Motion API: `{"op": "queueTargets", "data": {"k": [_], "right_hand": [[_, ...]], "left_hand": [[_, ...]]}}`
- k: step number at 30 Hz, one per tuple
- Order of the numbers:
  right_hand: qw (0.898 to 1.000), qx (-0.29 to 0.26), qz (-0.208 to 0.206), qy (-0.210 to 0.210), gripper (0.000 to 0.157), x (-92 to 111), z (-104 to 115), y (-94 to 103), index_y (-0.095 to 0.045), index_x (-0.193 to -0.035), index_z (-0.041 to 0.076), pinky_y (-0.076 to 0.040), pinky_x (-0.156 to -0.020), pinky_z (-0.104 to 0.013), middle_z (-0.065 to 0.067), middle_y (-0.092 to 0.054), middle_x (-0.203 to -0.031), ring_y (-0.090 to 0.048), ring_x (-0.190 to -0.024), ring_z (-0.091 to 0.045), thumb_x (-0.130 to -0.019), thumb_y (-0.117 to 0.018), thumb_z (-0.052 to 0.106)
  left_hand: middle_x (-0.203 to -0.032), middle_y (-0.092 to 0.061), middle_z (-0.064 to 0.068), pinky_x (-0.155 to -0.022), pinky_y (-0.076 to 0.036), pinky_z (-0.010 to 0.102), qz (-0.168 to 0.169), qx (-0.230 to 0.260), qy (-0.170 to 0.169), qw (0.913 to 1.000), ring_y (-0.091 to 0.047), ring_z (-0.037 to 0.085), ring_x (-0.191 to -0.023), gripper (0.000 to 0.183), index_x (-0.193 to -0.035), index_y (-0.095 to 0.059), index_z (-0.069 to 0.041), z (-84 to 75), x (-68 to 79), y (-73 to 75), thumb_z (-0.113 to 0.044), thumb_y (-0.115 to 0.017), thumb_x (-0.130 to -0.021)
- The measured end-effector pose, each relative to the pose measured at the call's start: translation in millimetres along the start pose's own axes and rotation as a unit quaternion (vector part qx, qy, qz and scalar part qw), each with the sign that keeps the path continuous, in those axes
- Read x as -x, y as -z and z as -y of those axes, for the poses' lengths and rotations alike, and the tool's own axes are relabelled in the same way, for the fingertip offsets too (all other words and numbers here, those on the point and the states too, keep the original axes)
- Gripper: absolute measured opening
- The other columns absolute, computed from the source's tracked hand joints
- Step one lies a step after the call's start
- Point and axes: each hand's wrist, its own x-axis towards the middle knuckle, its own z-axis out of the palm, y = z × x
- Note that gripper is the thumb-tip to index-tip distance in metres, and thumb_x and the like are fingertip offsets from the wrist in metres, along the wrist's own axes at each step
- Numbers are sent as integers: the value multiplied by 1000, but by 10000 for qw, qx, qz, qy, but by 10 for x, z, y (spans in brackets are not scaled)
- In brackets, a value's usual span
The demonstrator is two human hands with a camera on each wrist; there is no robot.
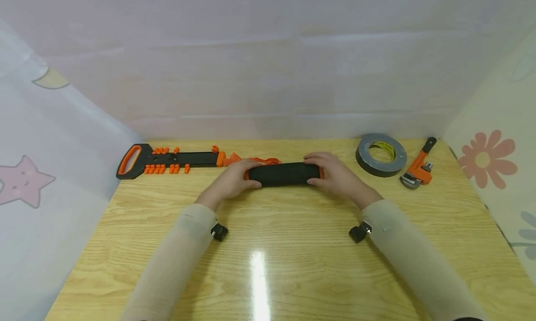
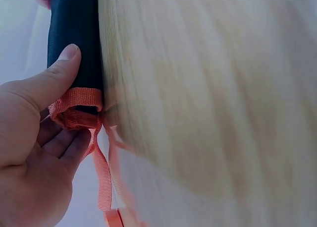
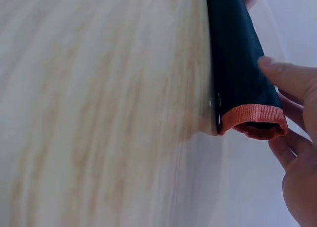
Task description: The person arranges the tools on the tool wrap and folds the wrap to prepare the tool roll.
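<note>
A black fabric roll with orange edging lies crosswise on the table between both hands. My left hand grips its left end, the thumb on the near side and the fingers behind. At the other end my right hand holds it the same way. In the left wrist view the orange trim rings the roll's end, and an orange strap trails from it. The right wrist view shows the roll's other end with its orange binding around a hollow opening. Part of the fingers is hidden behind the roll.
At the back left lies a black and orange tool with a loop handle and several orange clips. To the right are a roll of dark tape and an orange pipe wrench. Cloth-covered walls border the wooden table.
</note>
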Motion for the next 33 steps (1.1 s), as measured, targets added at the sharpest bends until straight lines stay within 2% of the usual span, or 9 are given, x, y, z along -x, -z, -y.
{"op": "queueTargets", "data": {"k": [3, 6, 11, 15, 18, 24, 28, 31, 33], "right_hand": [[9997, 194, 118, -11, 61, 26, 9, -4, -59, -153, 3, -43, -123, -59, -18, -57, -158, -52, -148, -41, -99, -81, 19], [9994, 292, 125, -127, 61, 16, 19, -14, -58, -155, 5, -49, -117, -57, -18, -58, -158, -65, -131, -39, -100, -80, 19], [9990, 365, 83, -235, 59, 10, 14, -13, -59, -155, 6, -51, -114, -57, -19, -59, -158, -70, -121, -37, -100, -79, 18], [9989, 339, 65, -313, 59, 6, 4, -15, -59, -155, 7, -49, -118, -57, -18, -59, -158, -66, -132, -38, -100, -79, 18], [9987, 363, 102, -350, 59, 3, -2, -4, -59, -155, 7, -44, -122, -59, -18, -59, -158, -54, -148, -41, -101, -79, 20], [9984, 384, 131, -385, 59, 24, -22, 43, -59, -156, 8, -45, -122, -59, -17, -59, -159, -55, -148, -41, -101, -78, 21], [9983, 294, 187, -472, 61, 33, -49, 40, -56, -159, 9, -58, -101, -50, -17, -62, -156, -75, -95, -31, -102, -77, 21], [9978, 182, 243, -593, 63, 29, -74, 29, -54, -160, 11, -55, -79, -39, -16, -66, -151, -54, -59, -16, -103, -76, 22], [9975, 121, 274, -643, 63, 24, -87, 25, -53, -161, 12, -51, -71, -35, -17, -69, -145, -48, -55, -12, -103, -76, 23]], "left_hand": [[-170, -46, 12, -129, -35, 59, 21, 28, 31, 10000, -40, 38, -160, 71, -162, -53, -19, -18, -24, 0, -33, -81, -99], [-169, -48, 10, -129, -37, 58, 18, 43, 54, 10000, -42, 36, -159, 71, -162, -52, -18, -18, -36, 4, -33, -81, -99], [-170, -47, 9, -127, -40, 57, -14, -107, 7, 9999, -44, 35, -157, 70, -162, -51, -17, -19, -43, 34, -34, -79, -101], [-168, -48, 9, -127, -40, 56, -25, -259, -195, 9995, -45, 35, -157, 66, -161, -53, -16, -22, -25, 92, -29, -79, -101], [-170, -47, 8, -127, -40, 57, 47, -178, -225, 9996, -43, 34, -159, 67, -162, -51, -18, -11, -23, 102, -26, -78, -102], [-168, -50, 4, -123, -45, 56, 102, 9, -229, 9997, -47, 30, -156, 67, -163, -51, -22, 7, -72, 61, -26, -78, -102], [-167, -51, 2, -122, -46, 54, 91, 154, -121, 9998, -48, 29, -156, 67, -162, -53, -23, 16, -97, 53, -25, -79, -101], [-168, -51, 2, -119, -50, 52, 122, 209, -28, 9997, -54, 28, -149, 68, -162, -52, -25, 16, -108, 53, -26, -79, -100], [-160, -59, 7, -108, -56, 48, 147, 222, 0, 9996, -65, 29, -127, 68, -163, -51, -27, 15, -111, 56, -26, -79, -101]]}}
